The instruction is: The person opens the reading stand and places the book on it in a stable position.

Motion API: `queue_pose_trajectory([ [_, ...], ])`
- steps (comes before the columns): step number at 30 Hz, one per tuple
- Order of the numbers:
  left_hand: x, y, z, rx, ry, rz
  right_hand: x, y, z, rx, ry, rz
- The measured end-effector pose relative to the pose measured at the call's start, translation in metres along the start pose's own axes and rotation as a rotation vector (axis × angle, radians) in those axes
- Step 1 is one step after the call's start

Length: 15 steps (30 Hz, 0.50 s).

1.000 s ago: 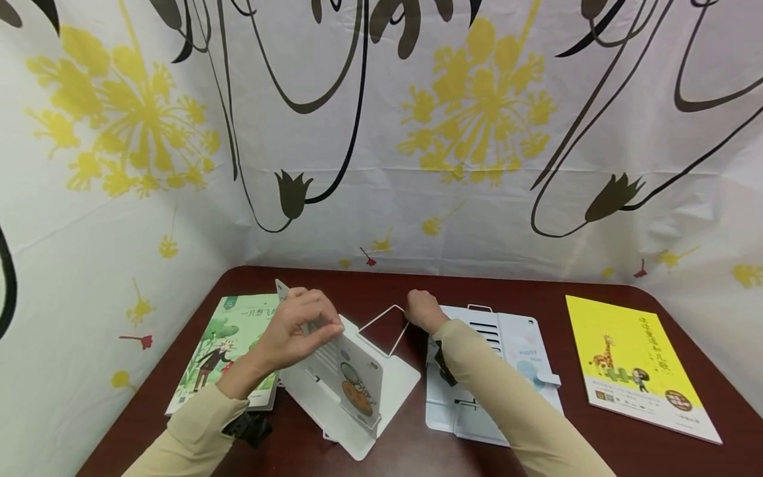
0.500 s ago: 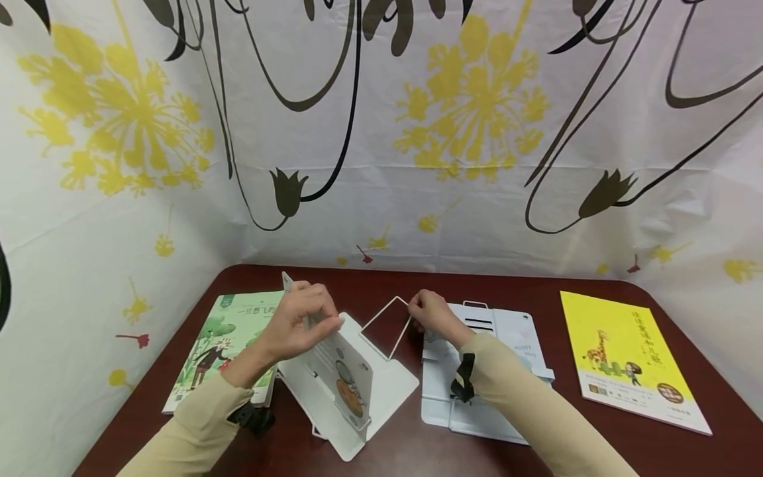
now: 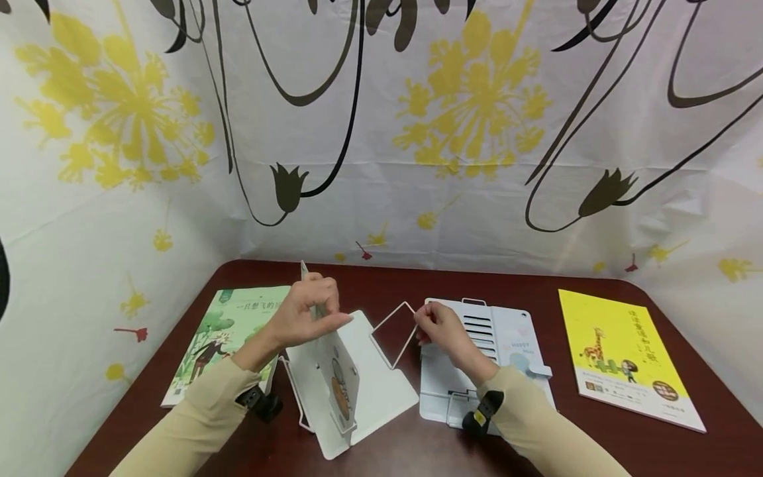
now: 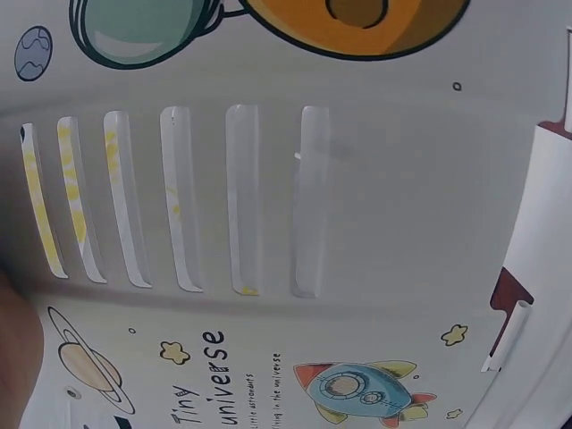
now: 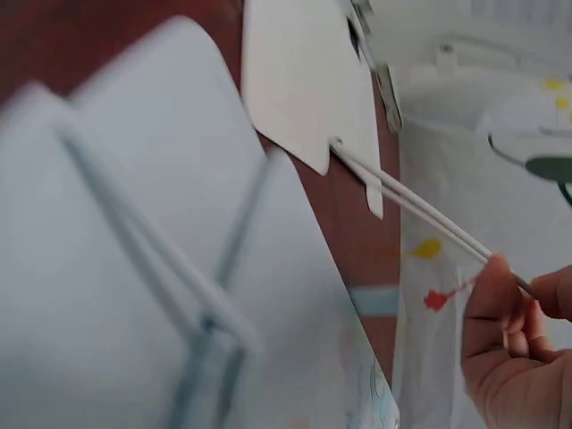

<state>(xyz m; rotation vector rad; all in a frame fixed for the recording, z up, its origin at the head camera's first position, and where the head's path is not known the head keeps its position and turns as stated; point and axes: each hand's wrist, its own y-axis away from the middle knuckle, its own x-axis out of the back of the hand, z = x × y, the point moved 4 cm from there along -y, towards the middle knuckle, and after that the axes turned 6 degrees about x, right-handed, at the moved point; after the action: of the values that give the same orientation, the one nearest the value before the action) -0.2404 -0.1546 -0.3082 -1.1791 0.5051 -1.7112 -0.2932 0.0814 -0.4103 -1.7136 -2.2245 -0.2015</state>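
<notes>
A white book stand (image 3: 381, 391) with a slotted, cartoon-printed panel (image 4: 393, 206) is partly unfolded on the table. Its panel is raised on edge, and my left hand (image 3: 306, 315) grips the top of it with curled fingers. In the left wrist view the panel fills the frame, with "Tiny universe" and a rocket (image 4: 357, 391) printed on it. My right hand (image 3: 444, 328) pinches the stand's thin white wire support (image 5: 429, 214) between thumb and fingers. That wire loop angles up from the stand's back plate.
Right of centre, a second white book stand (image 3: 521, 334) lies flat under my right forearm. At the left a green picture book (image 3: 205, 331) lies partly behind my left arm. A yellow book (image 3: 626, 358) is at the right of the dark red table (image 3: 489, 281).
My left hand has moved slightly right and up, turning the panel more edge-on to the head view. The right hand has turned and shifted a little right, the wire support moving with it.
</notes>
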Motion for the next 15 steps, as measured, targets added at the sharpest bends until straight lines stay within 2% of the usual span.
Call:
queue_pose_trajectory([
  [3, -0.001, -0.001, -0.001, -0.002, 0.039, -0.009, -0.004, 0.01, -0.001, 0.046, -0.057, -0.008],
  [6, -0.001, -0.001, -0.001, -0.014, 0.064, -0.006, -0.012, 0.021, 0.0, 0.096, -0.098, -0.1],
  [10, -0.002, 0.001, -0.001, -0.031, 0.083, 0.013, -0.025, 0.033, 0.004, 0.161, -0.023, -0.235],
  [15, -0.004, 0.003, -0.001, -0.042, 0.108, 0.029, -0.037, 0.039, 0.003, 0.239, 0.144, -0.32],
])
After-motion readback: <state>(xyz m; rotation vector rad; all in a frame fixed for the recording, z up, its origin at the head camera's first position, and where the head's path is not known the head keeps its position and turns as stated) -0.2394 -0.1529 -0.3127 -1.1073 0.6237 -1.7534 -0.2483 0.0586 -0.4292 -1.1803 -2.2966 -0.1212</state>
